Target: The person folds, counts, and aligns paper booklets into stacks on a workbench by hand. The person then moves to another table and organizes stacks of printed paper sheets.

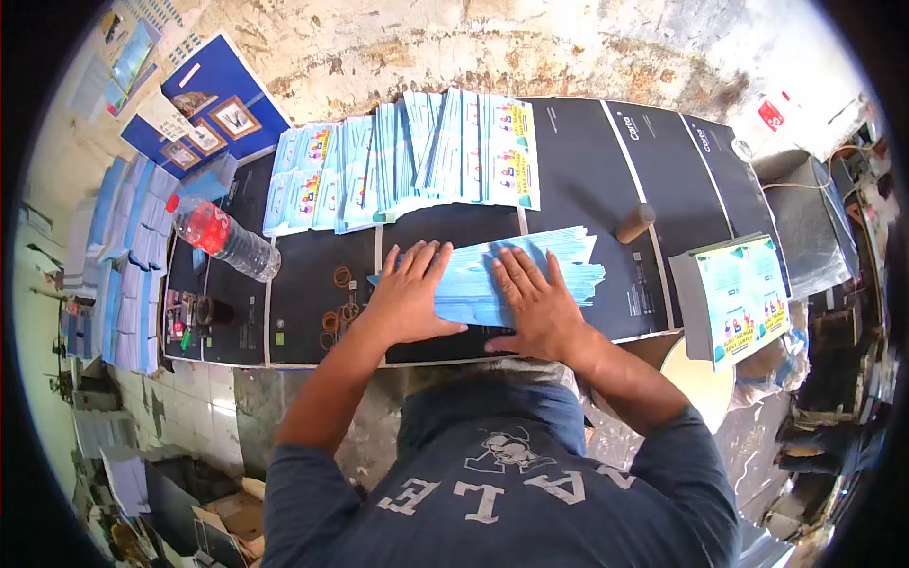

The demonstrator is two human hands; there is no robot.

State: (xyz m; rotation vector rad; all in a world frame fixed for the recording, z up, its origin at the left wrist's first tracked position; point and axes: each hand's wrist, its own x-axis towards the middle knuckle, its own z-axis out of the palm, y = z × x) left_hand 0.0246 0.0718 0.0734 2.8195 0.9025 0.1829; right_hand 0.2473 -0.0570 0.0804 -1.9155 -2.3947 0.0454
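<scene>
A spread pile of light-blue printed sheets lies on the black table in front of me. My left hand rests on the pile's left end, fingers stretched out and pointing away from me. On the right part of the same pile lies my right hand, flat, with its thumb out to the side. Neither hand grips anything that I can see. Just left of my left hand are several rubber bands. Behind the pile, a long overlapping row of printed booklets covers the back of the table.
A plastic bottle with a red label lies on the left. A brown cylinder stands right of the pile. At the right edge sits a stack of printed booklets. A dark cup is at the left front, near more paper stacks.
</scene>
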